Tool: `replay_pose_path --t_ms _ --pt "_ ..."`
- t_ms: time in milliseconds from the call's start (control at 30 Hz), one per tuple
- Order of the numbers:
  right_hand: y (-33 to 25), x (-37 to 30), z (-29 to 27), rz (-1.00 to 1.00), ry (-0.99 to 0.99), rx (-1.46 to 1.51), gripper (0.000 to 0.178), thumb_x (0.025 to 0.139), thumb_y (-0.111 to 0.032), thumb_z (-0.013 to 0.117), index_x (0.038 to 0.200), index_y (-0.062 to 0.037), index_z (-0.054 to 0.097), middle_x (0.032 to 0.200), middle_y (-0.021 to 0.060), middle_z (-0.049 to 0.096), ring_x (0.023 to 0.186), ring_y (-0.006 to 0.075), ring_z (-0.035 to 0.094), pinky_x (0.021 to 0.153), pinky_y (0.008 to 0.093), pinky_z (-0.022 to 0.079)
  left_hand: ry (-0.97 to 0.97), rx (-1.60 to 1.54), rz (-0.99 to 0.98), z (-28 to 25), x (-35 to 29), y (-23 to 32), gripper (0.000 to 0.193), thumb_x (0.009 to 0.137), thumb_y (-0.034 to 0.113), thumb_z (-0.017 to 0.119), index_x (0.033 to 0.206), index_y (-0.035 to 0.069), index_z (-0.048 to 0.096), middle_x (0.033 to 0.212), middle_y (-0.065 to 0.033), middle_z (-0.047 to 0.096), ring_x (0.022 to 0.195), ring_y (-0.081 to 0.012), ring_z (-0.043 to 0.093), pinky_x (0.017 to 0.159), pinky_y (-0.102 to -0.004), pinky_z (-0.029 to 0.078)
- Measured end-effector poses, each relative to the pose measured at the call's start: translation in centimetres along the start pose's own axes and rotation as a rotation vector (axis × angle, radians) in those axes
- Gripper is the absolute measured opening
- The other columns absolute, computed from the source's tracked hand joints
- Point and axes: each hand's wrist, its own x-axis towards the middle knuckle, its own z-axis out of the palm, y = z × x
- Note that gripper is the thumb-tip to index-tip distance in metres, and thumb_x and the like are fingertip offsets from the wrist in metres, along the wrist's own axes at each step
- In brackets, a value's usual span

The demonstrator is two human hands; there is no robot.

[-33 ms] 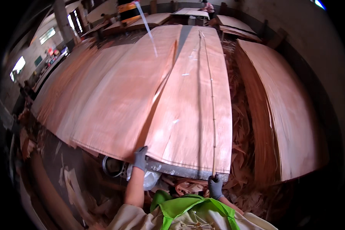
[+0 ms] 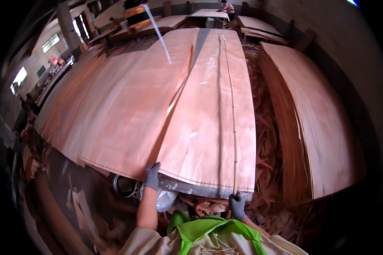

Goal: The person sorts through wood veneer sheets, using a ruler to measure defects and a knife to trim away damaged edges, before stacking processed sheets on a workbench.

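Note:
A pinkish wood veneer sheet [image 2: 208, 140] lies lengthwise on the table in front of me. To its left is another wide veneer sheet [image 2: 123, 123], with a narrow gap between the two that widens toward me. At the near end of that gap, my left hand [image 2: 152, 175], in a grey glove, grips the corner of the sheet's edge. My right hand [image 2: 237, 205], also gloved, is closed around the near end of a long thin jointed stick [image 2: 234, 131]. The stick stretches away over the right sheet, its dark shadow running alongside.
On the right stands a tall veneer stack [image 2: 323, 127], with wood scraps [image 2: 264, 144] on the floor beside it. A clear plastic bag [image 2: 166, 199] and a round metal ring [image 2: 124, 185] sit under the near edge. Far back, a person [image 2: 227, 9] stands by another table.
The whole view has shifted slightly. Both hands keep their grips, and the sheets and stick hold about the same places.

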Motion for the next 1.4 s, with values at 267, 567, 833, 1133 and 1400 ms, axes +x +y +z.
replay_pose_path --t_ms 267,567,833,1133,1400 --pt "3.8 -0.2 -4.5 0.012 -0.368 -0.299 0.021 0.083 -0.022 0.062 0.079 -0.0029 0.056 0.063 0.0074 0.056 0.056 0.0165 0.055 0.052 0.0313 0.044 -0.252 0.271 0.561 11.3 -10.7 18.6 0.024 0.087 0.024 0.059 0.090 0.000 0.060 0.079 0.0000 0.054 0.074 -0.0078 0.046 0.065 -0.0244 0.041" --pt "7.2 -0.8 -5.2 0.021 -0.835 -0.439 0.023 0.084 -0.022 0.054 0.095 -0.0020 0.054 0.078 0.0115 0.061 0.072 0.0206 0.058 0.067 0.0347 0.047 -1.086 1.027 0.700 42.0 -20.6 3.8 0.037 0.089 0.030 0.051 0.109 -0.001 0.053 0.094 -0.0191 0.062 0.082 -0.0274 0.061 0.075 -0.0354 0.048" --pt "4.5 0.6 -6.5 0.128 -0.860 -0.166 0.018 0.087 -0.014 0.048 0.096 0.0008 0.045 0.065 0.0101 0.059 0.049 0.0180 0.059 0.045 0.0312 0.048 -1.403 1.258 0.751 41.9 -22.5 -6.7 0.035 0.085 0.034 0.049 0.088 0.000 0.060 0.090 -0.0246 0.060 0.086 -0.0401 0.057 0.078 -0.0454 0.045" --pt "-0.6 -0.7 -6.6 -0.115 -0.676 -0.400 0.030 0.085 -0.031 0.055 0.095 -0.0019 0.057 0.078 0.0128 0.062 0.068 0.0226 0.058 0.064 0.0363 0.047 -1.319 0.422 0.200 30.8 -20.7 -1.6 0.036 0.092 0.029 0.053 0.111 -0.001 0.057 0.105 -0.0065 0.062 0.102 -0.0180 0.057 0.090 -0.0297 0.044" --pt "-3.6 -1.9 -4.6 -0.437 -0.636 -1.032 0.022 0.077 -0.027 0.054 0.083 -0.0092 0.066 0.073 0.0178 0.062 0.067 0.0369 0.060 0.063 0.0440 0.048 -1.116 0.278 -0.297 12.7 -19.7 -9.7 0.011 0.088 0.015 0.053 0.084 0.005 0.056 0.089 -0.0070 0.058 0.081 -0.0176 0.056 0.075 -0.0285 0.046"
